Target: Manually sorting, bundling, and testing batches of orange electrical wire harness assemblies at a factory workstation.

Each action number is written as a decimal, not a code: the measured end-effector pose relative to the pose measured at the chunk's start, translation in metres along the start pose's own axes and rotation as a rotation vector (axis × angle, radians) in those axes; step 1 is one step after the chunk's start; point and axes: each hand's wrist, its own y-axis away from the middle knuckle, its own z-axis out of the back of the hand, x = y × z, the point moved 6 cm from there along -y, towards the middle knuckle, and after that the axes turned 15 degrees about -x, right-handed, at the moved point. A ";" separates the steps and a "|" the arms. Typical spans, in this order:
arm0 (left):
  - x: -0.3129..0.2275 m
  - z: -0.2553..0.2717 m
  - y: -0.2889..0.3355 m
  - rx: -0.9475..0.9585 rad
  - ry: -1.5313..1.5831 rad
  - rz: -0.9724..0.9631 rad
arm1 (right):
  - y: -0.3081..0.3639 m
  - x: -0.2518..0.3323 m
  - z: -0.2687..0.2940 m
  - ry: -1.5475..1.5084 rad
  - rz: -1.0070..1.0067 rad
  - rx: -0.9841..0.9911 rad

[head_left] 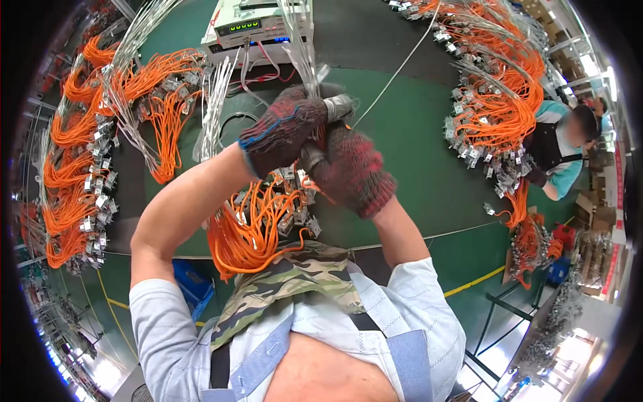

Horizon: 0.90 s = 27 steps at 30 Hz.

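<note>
Both my hands are in dark knitted gloves with red patches and grey-wrapped fingertips, close together over the table's middle. My left hand (284, 130) is closed at the lower end of a bundle of thin silvery strands (301, 50), which runs up past the instruments. Just below and to the right, my right hand (351, 171) is curled, its thumb side towards the left hand. What lies inside its fingers is hidden. Under my hands, at the table's near edge, lies a heap of orange cables (248, 234) with silvery metal connectors (288, 218).
Two stacked bench instruments (261, 30) with lit displays and leads stand at the far side. Bundled orange cables (70, 174) line the left; another pile (502, 100) lies at right, beside a co-worker (562, 144). A blue bin (193, 288) sits below the near edge. A pale cord (402, 63) crosses the green mat.
</note>
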 end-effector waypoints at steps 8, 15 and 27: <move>0.013 -0.012 0.001 0.058 0.123 0.113 | -0.007 -0.041 0.104 -0.054 -0.216 -0.921; -0.009 -0.021 0.009 -0.013 -0.046 -0.062 | -0.039 -0.069 0.038 -0.804 -0.597 -0.124; 0.017 -0.037 0.031 0.213 0.162 0.148 | -0.084 -0.011 0.077 -0.425 -0.238 -0.185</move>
